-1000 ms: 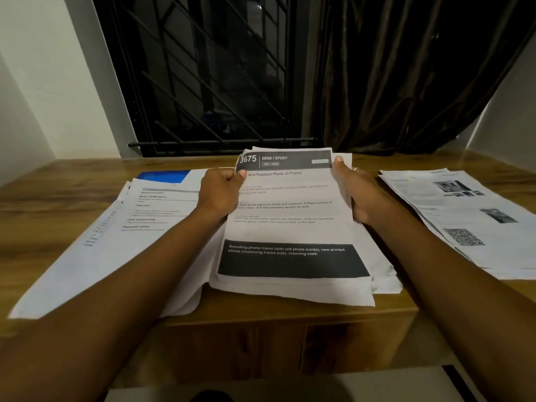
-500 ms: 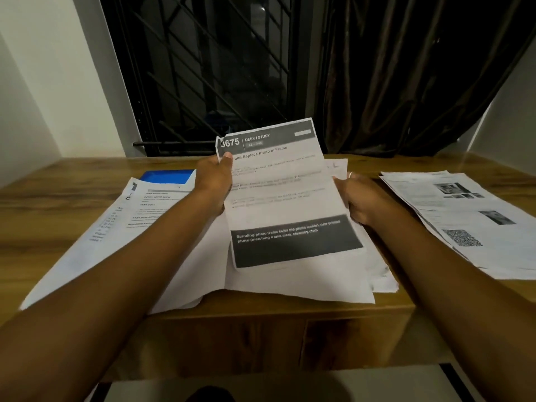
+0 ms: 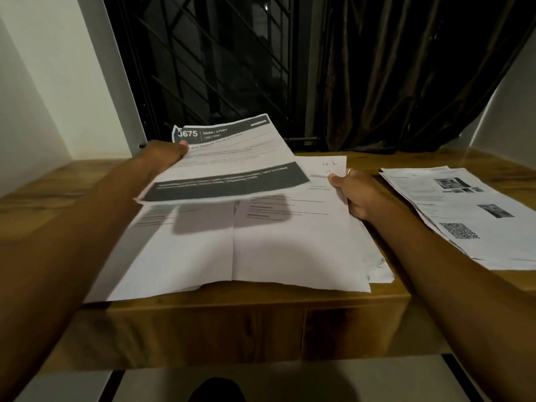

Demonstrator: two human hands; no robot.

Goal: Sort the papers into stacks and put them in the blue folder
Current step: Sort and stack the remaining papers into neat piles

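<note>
White sheet (image 3: 232,158), header "3675", in left hand (image 3: 165,155).

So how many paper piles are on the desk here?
3: left pile under the lifted sheet in the left hand; middle pile held by the right hand; right pile showing a QR code. Others may be hidden.

Holds the 3675 sheet (image 3: 232,161), dark-banded at top and bottom, tilted in the air over the left stack (image 3: 162,256) and centre stack (image 3: 295,250), flat side by side at the surface's (image 3: 43,198) near edge. Shows the photo-and-QR stack (image 3: 470,216) flat, apart to the right.
</note>
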